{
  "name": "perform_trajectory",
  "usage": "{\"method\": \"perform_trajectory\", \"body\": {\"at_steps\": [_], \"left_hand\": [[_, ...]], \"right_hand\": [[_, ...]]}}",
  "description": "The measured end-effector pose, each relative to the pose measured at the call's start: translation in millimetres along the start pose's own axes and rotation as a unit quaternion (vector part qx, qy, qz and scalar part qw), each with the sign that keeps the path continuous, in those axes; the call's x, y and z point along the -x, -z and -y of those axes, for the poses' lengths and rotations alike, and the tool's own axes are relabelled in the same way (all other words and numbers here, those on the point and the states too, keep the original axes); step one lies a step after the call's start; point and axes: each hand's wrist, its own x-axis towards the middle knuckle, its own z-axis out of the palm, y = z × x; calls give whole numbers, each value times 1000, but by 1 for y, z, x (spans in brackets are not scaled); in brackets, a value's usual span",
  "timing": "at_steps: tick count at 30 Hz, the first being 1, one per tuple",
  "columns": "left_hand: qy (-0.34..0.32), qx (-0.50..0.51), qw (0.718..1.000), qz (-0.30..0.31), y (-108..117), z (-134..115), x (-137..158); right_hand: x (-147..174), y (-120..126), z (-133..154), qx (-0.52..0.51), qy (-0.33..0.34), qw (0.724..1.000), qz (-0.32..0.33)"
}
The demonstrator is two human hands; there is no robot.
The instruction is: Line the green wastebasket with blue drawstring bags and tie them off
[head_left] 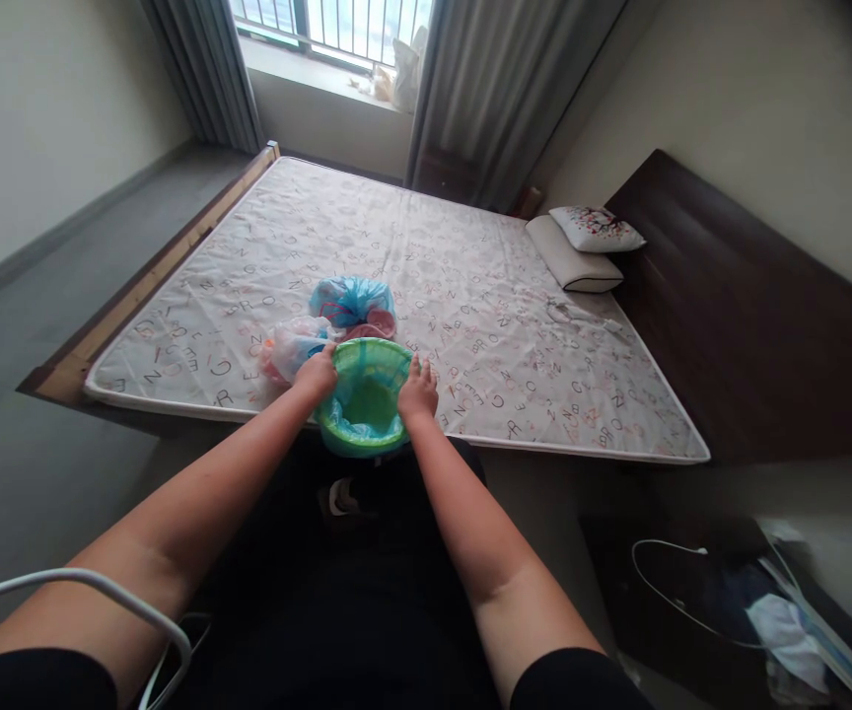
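A round green trash bin [328, 434] stands in front of my body at the near edge of the mattress. A thin bluish plastic bag [367, 404] lines its inside and folds over part of the rim. My left hand [318, 376] grips the rim on the left. On the right side, my right hand [418, 390] holds the rim, its fingers along the edge. Close to my left hand lies a whitish plastic bag [294, 345] with orange-red at its side. Just behind the bin sits a tied blue plastic bag [352, 299], with a dusky pink item [380, 323] against it.
The bare patterned mattress [456, 286] lies on a wooden bed frame [152, 266]. Two pillows [578, 258] rest near the dark headboard [737, 316]. At lower right, a dark nightstand [618, 562] carries a white cable [663, 602]. Another white cable [101, 582] crosses my left arm.
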Motion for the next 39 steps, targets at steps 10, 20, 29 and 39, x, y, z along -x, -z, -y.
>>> {"method": "perform_trajectory", "body": {"at_steps": [10,20,29,39], "left_hand": [[1,3,1000,-11,-2,1,3],[19,23,999,-13,-28,5,16],[21,15,999,-20,-30,7,17],[44,-15,999,-6,-8,-14,6]], "right_hand": [[1,-12,2,32,-5,999,-10],[2,-31,-7,54,6,998,-14],[4,-30,-7,58,9,998,-17],[-3,-3,3,94,3,995,27]]}}
